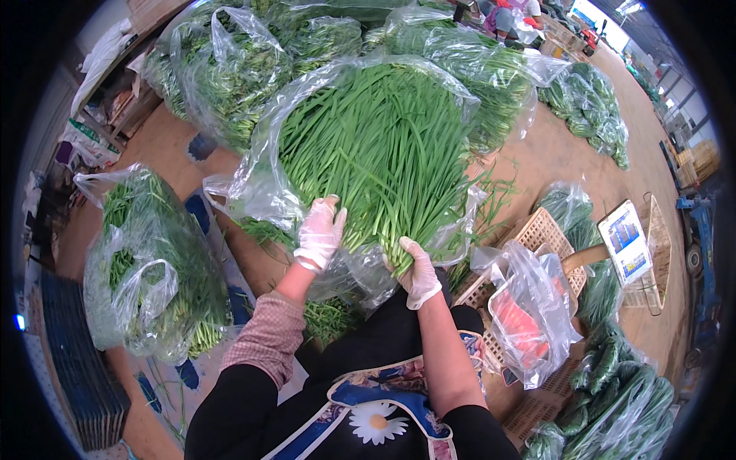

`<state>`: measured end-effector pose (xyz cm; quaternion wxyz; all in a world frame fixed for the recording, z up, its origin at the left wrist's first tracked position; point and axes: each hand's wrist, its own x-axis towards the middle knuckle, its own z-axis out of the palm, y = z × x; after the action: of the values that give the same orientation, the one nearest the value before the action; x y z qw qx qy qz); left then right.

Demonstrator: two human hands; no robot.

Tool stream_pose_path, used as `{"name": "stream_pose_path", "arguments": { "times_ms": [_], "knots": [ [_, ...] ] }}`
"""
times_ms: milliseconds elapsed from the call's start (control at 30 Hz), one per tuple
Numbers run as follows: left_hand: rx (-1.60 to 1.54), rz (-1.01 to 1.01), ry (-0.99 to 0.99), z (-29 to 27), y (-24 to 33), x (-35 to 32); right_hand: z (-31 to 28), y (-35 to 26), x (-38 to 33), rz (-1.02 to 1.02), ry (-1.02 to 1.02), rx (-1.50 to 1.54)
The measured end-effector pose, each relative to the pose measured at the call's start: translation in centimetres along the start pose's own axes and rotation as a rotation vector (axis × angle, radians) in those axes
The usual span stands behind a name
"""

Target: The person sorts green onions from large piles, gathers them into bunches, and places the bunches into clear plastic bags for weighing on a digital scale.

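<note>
A big bundle of long green stalks (pixel 383 146) lies in an open clear plastic bag (pixel 261 184) in front of me. My left hand (pixel 320 234), in a thin clear glove, presses against the left side of the bundle near its cut ends. My right hand (pixel 418 272), also gloved, grips the stalks' cut ends at the bottom of the bundle. Both forearms come up from the lower edge over my dark apron with a flower print.
More bagged green stalks lie at the left (pixel 153 268), behind (pixel 230 69) and at the back right (pixel 590 100). A plastic crate (pixel 544 234) with a clear bag (pixel 529 307) sits to my right, beside a scale (pixel 627 241). Bagged greens fill the lower right (pixel 613 399).
</note>
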<state>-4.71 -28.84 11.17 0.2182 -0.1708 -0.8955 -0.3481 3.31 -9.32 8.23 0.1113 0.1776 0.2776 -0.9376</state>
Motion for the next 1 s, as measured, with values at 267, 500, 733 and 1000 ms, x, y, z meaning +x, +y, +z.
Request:
{"name": "stream_pose_path", "arguments": {
  "times_ms": [267,500,733,1000],
  "knots": [
    [-0.003,0.162,-0.233,5.1,6.6,-3.9,-1.1,0.8,0.7,-0.015,-0.115,0.073],
    [-0.470,-0.179,-0.677,4.8,4.5,-2.3,-1.1,1.1,0.7,-0.085,0.109,-0.104],
    [-0.818,-0.897,-0.829,2.4,-3.7,3.8,0.3,-4.0,-3.4,-0.092,0.090,0.014],
    [-0.842,-0.877,-0.660,2.0,-2.4,2.9,6.2,-10.2,-10.1,-0.318,-0.116,-0.049]
  ]
}}
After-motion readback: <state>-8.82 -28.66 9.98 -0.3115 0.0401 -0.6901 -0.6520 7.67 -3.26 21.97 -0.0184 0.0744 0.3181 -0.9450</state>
